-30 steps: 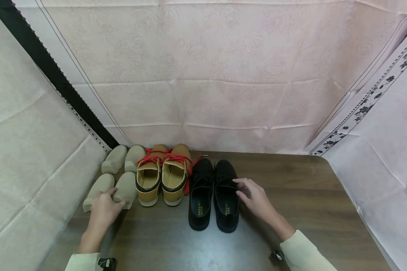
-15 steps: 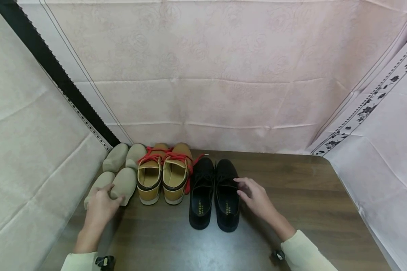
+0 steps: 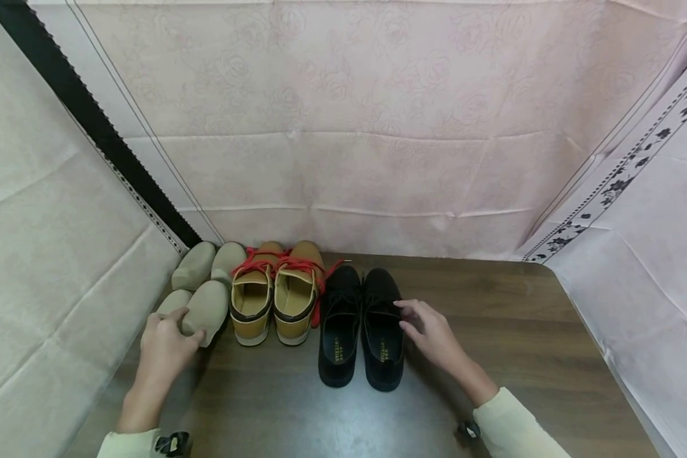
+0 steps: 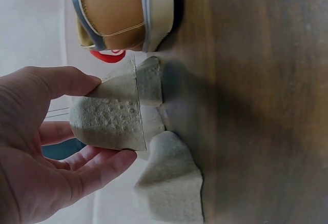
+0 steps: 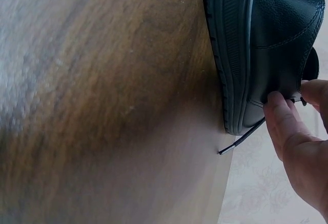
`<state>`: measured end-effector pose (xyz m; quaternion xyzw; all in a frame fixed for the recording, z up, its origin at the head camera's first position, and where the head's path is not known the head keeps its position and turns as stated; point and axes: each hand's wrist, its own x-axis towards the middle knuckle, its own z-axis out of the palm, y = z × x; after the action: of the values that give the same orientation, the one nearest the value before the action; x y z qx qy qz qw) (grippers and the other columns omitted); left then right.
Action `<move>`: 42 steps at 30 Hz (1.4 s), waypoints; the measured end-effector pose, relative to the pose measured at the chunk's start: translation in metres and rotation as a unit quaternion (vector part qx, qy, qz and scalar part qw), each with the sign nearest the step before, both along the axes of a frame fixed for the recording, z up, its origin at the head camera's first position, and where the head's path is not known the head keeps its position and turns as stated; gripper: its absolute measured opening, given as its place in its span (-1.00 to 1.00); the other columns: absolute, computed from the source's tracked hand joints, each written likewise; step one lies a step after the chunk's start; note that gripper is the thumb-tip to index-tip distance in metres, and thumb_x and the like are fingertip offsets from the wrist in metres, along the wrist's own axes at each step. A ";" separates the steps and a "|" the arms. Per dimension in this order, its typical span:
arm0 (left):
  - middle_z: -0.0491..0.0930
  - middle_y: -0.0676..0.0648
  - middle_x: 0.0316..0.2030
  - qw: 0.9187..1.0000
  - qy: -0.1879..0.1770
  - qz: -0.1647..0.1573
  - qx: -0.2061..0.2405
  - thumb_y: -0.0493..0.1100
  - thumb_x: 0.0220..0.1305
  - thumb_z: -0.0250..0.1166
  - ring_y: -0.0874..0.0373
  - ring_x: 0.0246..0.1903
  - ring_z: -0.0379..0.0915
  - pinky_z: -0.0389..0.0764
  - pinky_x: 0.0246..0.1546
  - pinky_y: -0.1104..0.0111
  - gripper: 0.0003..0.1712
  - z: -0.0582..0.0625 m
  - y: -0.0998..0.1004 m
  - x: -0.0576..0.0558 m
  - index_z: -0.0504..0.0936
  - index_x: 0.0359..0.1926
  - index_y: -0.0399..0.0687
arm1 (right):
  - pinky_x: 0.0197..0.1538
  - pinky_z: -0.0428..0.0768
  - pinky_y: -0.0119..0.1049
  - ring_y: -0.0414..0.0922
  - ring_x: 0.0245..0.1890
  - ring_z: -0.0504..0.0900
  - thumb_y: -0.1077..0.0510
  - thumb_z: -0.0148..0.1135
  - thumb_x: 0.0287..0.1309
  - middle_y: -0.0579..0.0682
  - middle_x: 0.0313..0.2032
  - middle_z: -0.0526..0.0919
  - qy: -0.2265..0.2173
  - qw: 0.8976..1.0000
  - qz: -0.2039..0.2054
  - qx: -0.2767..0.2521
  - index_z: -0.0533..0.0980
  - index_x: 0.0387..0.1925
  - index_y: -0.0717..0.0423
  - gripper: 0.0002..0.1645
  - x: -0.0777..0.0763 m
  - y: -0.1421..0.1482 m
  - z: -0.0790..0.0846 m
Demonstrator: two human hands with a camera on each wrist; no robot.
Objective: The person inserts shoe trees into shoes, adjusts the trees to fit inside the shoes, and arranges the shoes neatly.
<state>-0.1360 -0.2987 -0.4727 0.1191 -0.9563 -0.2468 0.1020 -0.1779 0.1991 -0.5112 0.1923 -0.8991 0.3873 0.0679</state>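
My left hand (image 3: 167,348) pinches a grey moulded-pulp shoe insert (image 4: 107,119) between thumb and fingers. In the left wrist view this insert is raised off the floor, and another shoe insert (image 4: 174,178) stands beside it. Two more inserts lie behind them, such as the far-left insert (image 3: 194,266). My right hand (image 3: 432,334) touches the outer side of the right black shoe (image 3: 382,331), its fingertips near the lacing in the right wrist view. Beside it stands the left black shoe (image 3: 339,327). A pair of tan shoes (image 3: 252,331) with red laces sits between the inserts and the black pair.
The shoes stand on a brown wood-grain surface (image 3: 492,299). A pale fabric sheet (image 3: 378,178) rises behind them. White side sheets, left (image 3: 63,286) and right (image 3: 652,254), bound the space. A red lace end reaches over to the left black shoe.
The left hand has drawn slightly left, and the insert it pinches has shifted up and left over its neighbour. The right hand and both pairs of shoes have stayed put.
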 end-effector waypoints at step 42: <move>0.45 -0.55 0.01 0.988 0.154 -0.018 0.001 -0.32 0.11 0.30 -0.49 0.01 0.40 0.44 0.04 -0.30 -0.40 0.055 0.033 0.002 0.56 0.22 -0.45 | 0.10 0.70 -0.15 -0.18 -0.06 0.67 0.27 0.37 0.31 -0.11 -0.09 0.65 -0.009 1.000 0.004 -0.009 0.55 0.25 -0.09 -0.49 -0.001 0.001 -0.002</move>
<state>-0.1344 -0.2660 -0.4174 0.0626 -0.9309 -0.2651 0.2433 -0.1788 0.1997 -0.5132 0.1913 -0.8954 0.3976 0.0598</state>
